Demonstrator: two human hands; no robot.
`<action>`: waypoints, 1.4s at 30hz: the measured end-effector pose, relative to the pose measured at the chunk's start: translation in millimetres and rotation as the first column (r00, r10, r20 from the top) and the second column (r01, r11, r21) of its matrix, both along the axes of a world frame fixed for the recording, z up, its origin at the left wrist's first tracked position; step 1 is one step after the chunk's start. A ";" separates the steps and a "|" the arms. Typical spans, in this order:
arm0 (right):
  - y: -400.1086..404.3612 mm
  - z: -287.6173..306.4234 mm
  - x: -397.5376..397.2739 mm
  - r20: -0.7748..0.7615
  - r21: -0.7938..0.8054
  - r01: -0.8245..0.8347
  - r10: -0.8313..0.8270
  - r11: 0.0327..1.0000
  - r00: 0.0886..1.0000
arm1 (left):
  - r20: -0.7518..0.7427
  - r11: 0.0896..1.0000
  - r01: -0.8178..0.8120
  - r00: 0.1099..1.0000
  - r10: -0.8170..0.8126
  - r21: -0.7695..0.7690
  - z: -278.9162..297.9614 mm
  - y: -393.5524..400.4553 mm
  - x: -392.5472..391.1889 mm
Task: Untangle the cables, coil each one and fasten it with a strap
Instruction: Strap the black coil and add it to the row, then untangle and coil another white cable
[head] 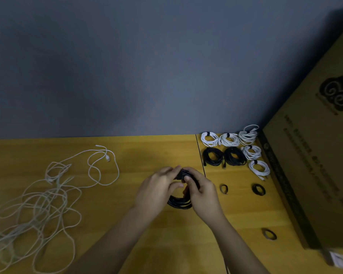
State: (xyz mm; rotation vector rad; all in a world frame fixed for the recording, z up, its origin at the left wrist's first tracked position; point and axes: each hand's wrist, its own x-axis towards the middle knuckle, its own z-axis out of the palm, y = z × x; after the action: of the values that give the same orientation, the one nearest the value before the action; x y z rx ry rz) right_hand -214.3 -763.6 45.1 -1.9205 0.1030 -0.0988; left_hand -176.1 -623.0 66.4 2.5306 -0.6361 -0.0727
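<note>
The person's two forearms reach in from the bottom edge, and between them the left hand and right hand hold a black cable coil just above the wooden table. Both hands have their fingers curled round the top of the coil, where a dark band, probably a strap, seems to be going on; the blur hides whether it is closed yet. Judging by the layout, the job is well past halfway. Seven finished bundles sit at the far right beside a cardboard box: five white coils and two black coils, the white ones each showing a dark strap. Three loose straps lie on the table near the box, well apart from one another. What remains is the tangle of white cables spread over the left side, untouched and still knotted together.
</note>
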 end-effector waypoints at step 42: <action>-273.5 -155.5 8.2 -0.186 -0.709 0.095 -0.315 0.699 0.931 | -0.505 0.989 -0.086 0.853 0.134 0.117 -178.7 -223.2 40.4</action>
State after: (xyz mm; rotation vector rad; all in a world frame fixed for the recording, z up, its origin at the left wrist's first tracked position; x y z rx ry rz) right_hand -206.1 -1037.1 -110.5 -2.6714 0.5607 0.0062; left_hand -135.7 -846.2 -112.3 2.4676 -0.2741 -0.7248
